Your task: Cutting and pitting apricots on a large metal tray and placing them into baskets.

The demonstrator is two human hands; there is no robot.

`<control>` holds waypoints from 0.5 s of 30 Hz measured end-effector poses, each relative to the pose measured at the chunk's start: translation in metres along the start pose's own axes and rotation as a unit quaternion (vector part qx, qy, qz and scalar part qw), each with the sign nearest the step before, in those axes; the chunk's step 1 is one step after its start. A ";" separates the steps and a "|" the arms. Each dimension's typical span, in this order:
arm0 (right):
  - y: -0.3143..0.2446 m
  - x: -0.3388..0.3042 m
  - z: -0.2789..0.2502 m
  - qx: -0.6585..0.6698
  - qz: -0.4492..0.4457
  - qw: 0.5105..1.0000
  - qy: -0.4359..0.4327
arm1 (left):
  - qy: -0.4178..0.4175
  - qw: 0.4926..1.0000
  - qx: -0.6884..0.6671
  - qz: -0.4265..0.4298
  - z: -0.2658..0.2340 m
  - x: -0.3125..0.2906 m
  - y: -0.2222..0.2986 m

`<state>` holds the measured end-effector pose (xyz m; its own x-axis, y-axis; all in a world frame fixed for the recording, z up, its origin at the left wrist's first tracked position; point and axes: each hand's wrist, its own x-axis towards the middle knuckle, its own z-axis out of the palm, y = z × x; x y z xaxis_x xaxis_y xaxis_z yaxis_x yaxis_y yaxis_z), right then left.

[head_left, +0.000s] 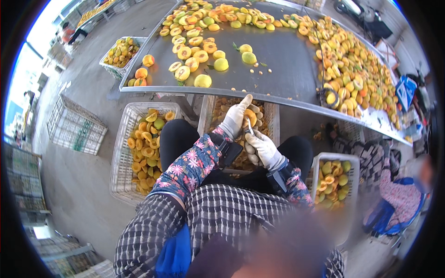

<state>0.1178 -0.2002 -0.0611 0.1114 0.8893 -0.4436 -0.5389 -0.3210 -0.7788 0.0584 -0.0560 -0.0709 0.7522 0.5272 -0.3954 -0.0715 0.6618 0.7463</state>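
Observation:
My left hand (236, 118), in a whitish glove, is closed on a cut yellow peach (251, 116), its orange flesh showing, just below the table's near edge. My right hand (264, 150), gloved too, grips a small metal tool (250, 126), perhaps a pitting knife, whose tip is at the peach. Under both hands, between my knees, a white crate (274, 121) holds what look like peach pits and bits of fruit. Above them, the metal table (278, 55) carries halved and whole peaches (200, 56). The far side of the held peach is hidden.
A large heap of peaches (354, 76) covers the table's right side. White crates with peaches stand at my left (119, 162) and right (354, 180). An empty-looking crate (76, 125) is farther left. A person in a pink patterned sleeve (394, 192) sits at the right.

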 end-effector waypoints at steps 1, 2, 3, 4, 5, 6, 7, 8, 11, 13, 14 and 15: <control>-0.002 -0.001 -0.001 -0.012 0.003 1.000 -0.004 | 0.016 1.000 -0.005 0.007 0.002 -0.001 0.000; -0.002 -0.002 -0.003 0.048 0.022 0.998 -0.028 | 0.026 0.999 0.025 0.033 0.003 -0.001 -0.001; -0.003 -0.001 -0.006 0.111 0.042 0.992 -0.052 | 0.027 0.999 0.018 0.039 0.001 0.001 0.000; -0.006 0.000 -0.009 0.147 0.048 0.984 -0.094 | -0.023 0.995 0.046 0.084 -0.002 0.003 0.002; -0.010 0.000 -0.008 0.142 0.050 0.984 -0.094 | -0.073 0.986 0.074 0.128 -0.003 0.002 0.005; -0.014 0.000 -0.006 0.124 0.054 0.987 -0.090 | -0.080 0.984 0.088 0.134 -0.002 0.000 0.009; -0.018 0.000 -0.004 0.108 0.058 0.989 -0.086 | -0.079 0.984 0.085 0.136 -0.002 0.001 0.012; -0.020 -0.001 0.003 -0.006 0.028 0.999 -0.017 | -0.068 0.982 0.125 0.124 -0.001 0.003 0.014; -0.029 0.002 0.006 -0.069 0.015 0.997 0.006 | -0.052 0.984 0.149 0.078 0.002 0.007 0.020; -0.029 0.002 0.000 -0.020 0.029 0.999 -0.004 | -0.060 0.993 0.093 0.036 0.003 0.008 0.021; -0.029 0.001 -0.002 0.060 0.055 0.996 -0.045 | -0.062 0.992 0.090 0.065 0.004 0.005 0.020; -0.029 0.001 -0.003 0.139 0.080 0.983 -0.085 | -0.062 0.992 0.089 0.065 0.003 0.005 0.020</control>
<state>0.1361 -0.1906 -0.0404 -0.1231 0.8836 -0.4518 -0.7476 -0.3820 -0.5433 0.0630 -0.0424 -0.0564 0.8191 0.5260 -0.2288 -0.0651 0.4816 0.8740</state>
